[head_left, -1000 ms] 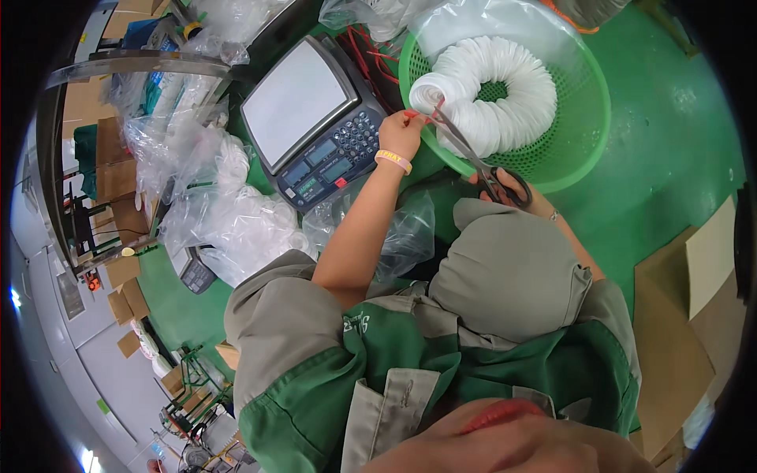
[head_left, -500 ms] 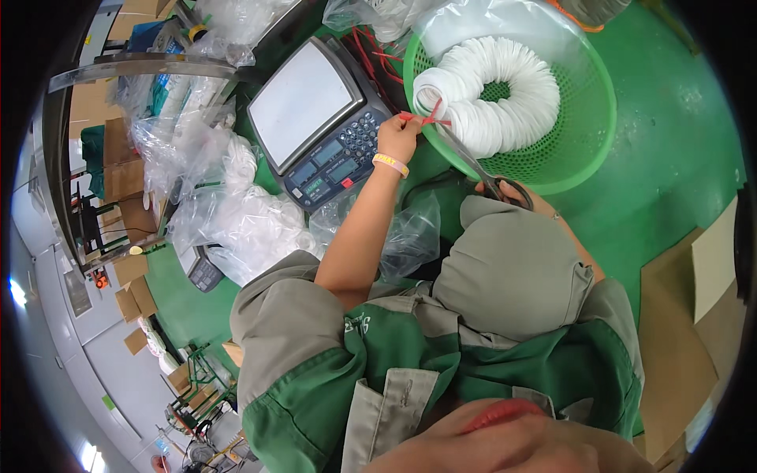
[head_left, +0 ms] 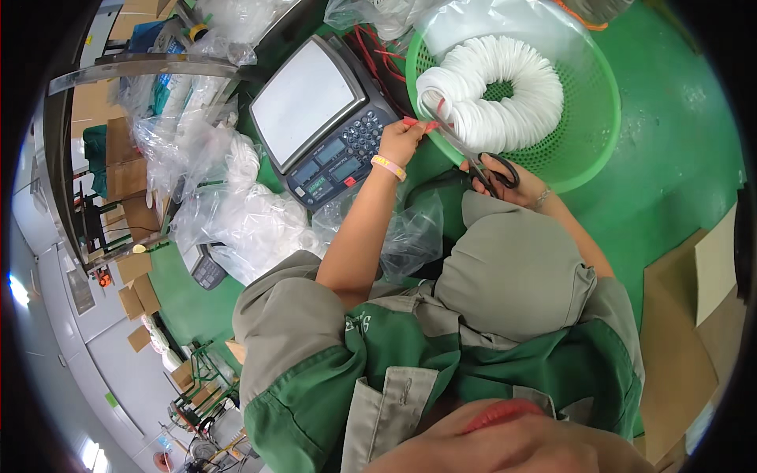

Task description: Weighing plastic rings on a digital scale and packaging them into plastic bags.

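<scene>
A pair of scissors (head_left: pixel 459 143) with black handles is in my right hand (head_left: pixel 520 185), fingers in the loops. Its blades point up and left, over the rim of a green perforated basket (head_left: pixel 609 130). Pinched in my left hand (head_left: pixel 400 142) is a red strip (head_left: pixel 426 124), its end close beside the blades. Inside the basket lies a ring-shaped bundle of thin white discs (head_left: pixel 540 75). A bit of red shows against the discs at the bundle's near left end. Whether the blades touch the strip I cannot tell.
Left of the basket stands a grey scale (head_left: pixel 303 102) with a white pan. Clear plastic bags (head_left: pixel 260 229) are heaped beside it. Red strips (head_left: pixel 382 55) lie behind the scale. An open cardboard box (head_left: pixel 678 331) is at the right, on the green floor.
My right hand has come up from behind my knee, moving left and away with the scissors. The red strip at my left fingers shows less of its crossing tails.
</scene>
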The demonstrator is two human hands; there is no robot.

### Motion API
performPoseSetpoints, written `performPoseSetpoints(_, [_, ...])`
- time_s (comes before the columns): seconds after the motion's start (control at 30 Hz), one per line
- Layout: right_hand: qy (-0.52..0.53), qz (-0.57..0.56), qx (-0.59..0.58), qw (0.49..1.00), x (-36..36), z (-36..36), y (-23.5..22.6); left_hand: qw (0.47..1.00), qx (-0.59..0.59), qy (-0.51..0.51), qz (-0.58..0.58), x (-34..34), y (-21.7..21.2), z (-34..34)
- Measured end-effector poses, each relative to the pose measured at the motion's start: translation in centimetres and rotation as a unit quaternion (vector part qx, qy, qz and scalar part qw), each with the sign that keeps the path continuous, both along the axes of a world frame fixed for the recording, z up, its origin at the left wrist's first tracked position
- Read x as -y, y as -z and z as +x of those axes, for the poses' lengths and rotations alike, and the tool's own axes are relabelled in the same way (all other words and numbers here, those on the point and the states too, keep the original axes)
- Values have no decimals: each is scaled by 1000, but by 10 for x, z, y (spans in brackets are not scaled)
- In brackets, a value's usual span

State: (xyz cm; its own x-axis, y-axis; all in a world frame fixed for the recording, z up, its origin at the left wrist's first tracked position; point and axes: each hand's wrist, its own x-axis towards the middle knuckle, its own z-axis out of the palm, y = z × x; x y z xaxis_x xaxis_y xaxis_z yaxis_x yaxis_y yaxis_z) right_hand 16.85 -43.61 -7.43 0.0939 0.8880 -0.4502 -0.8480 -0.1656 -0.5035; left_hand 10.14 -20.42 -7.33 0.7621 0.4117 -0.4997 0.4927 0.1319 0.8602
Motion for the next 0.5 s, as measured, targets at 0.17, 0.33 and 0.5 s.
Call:
performPoseSetpoints(0.17, [4, 9, 5, 1000, -3, 0, 2, 999, 1, 4, -41, -3, 2, -2])
performPoseSetpoints(0.33, [2, 24, -17, 1000, -1, 2, 4, 997, 0, 5, -74, -3, -2, -4])
performPoseSetpoints(0.5, [-16, 10, -22, 1000, -1, 8, 10, 997, -5, 3, -77, -3, -5, -4])
